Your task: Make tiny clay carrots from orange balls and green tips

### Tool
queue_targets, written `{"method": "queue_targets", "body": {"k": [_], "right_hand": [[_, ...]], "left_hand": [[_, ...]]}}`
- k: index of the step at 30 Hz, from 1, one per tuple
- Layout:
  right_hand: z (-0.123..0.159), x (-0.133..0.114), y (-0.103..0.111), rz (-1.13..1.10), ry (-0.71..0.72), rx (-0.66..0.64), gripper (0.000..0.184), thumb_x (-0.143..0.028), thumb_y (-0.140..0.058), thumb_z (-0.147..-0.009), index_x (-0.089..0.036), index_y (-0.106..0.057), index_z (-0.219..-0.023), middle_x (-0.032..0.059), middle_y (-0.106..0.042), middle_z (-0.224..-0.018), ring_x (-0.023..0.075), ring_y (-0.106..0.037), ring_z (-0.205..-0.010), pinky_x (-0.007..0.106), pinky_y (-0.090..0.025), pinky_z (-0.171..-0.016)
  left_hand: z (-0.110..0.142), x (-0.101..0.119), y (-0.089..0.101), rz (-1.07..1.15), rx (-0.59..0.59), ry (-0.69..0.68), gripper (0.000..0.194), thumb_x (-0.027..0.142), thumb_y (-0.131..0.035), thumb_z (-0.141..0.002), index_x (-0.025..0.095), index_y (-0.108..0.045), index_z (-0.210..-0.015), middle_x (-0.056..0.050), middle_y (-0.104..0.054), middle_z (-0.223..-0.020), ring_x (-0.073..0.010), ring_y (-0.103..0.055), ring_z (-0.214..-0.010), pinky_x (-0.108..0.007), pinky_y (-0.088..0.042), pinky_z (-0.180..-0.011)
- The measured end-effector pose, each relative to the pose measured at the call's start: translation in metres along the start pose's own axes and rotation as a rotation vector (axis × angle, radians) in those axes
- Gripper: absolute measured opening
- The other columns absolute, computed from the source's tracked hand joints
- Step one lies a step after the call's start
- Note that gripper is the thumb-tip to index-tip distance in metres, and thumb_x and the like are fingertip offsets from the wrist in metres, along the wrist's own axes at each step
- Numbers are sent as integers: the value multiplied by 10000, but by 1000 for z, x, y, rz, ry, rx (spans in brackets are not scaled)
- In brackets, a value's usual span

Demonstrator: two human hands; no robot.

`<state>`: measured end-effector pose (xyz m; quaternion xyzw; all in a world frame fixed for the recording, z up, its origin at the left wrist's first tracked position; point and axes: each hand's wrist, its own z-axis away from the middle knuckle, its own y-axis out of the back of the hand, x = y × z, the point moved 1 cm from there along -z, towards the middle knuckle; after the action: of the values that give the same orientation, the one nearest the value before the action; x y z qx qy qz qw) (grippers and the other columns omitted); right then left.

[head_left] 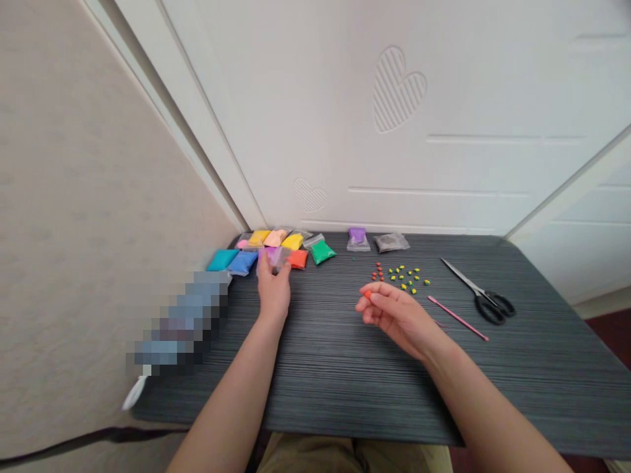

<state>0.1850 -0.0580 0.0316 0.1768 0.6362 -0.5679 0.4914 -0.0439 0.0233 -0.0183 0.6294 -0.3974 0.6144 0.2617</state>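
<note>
My left hand (275,289) reaches to the back left of the table. Its thumb and fingers are around a small clear bag of purple clay (271,252), beside a bag of orange-red clay (298,259). Part of the bag is hidden by the fingers. My right hand (394,314) is raised over the middle of the table, pinching a small orange lump of clay (368,295) between thumb and fingertips. Just beyond it lie several tiny orange pieces (378,272) and several yellow-and-green pieces (404,286).
More clay bags lie at the back left, among them blue (243,263), teal (222,259) and green (322,251). Another purple bag (357,239) and a grey bag (392,242) are near the wall. Rightward are a pink stick tool (458,318) and black-handled scissors (480,292). A blurred package (185,322) borders the left.
</note>
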Motion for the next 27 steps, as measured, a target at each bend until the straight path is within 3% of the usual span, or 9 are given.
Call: {"method": "queue_targets", "body": {"k": [4, 7, 10, 13, 20, 27], "right_hand": [[-1, -1, 3, 45, 53, 46, 133, -295, -547, -783, -169, -538, -825, 16, -598, -721, 84, -524, -617, 221, -382, -602], [-4, -1, 10, 45, 110, 105, 118, -281, -587, -752, -175, -537, -752, -13, -564, -679, 71, -501, -617, 207, -382, -615], [-7, -1, 16, 50, 147, 156, 114, -265, -610, -727, -179, -561, -783, 3, -578, -758, 87, -516, -685, 221, -392, -657], [-9, 0, 20, 63, 173, 192, 144, -279, -590, -732, -181, -580, -838, 27, -582, -814, 106, -521, -724, 241, -397, -671], [-14, -2, 24, 153, 278, 274, 219, -367, -557, -740, -206, -561, -888, -6, -515, -714, 97, -461, -626, 239, -382, -613], [-6, -1, 20, 318, 347, 300, 312, -465, -474, -776, -186, -454, -638, -54, -385, -517, 76, -339, -475, 222, -313, -512]], "left_hand": [[3, 6, 3, -270, 6, -154, 601, 168, -615, -636, 199, -411, -1201, -97, -325, -1321, -242, -281, -1232, -346, -304, -991], [8, 7, 2, -587, -39, -346, 569, 178, -550, -694, 190, -366, -1233, -109, -346, -1300, -247, -287, -1220, -383, -306, -984], [16, 5, -1, -687, -124, -475, 506, 179, -505, -728, 172, -378, -1218, -123, -400, -1245, -249, -354, -1160, -387, -380, -910], [19, 2, -2, -700, -180, -517, 405, 177, -492, -737, 171, -457, -1140, -103, -496, -1142, -233, -440, -1064, -374, -413, -861], [13, -4, -1, -704, -145, -521, 361, 173, -454, -753, 151, -463, -1114, -119, -516, -1104, -245, -447, -1053, -401, -390, -869], [14, -3, -5, -672, -177, -515, 323, 144, -457, -739, 146, -507, -1058, -109, -540, -1049, -249, -459, -1027, -416, -344, -913]]}}
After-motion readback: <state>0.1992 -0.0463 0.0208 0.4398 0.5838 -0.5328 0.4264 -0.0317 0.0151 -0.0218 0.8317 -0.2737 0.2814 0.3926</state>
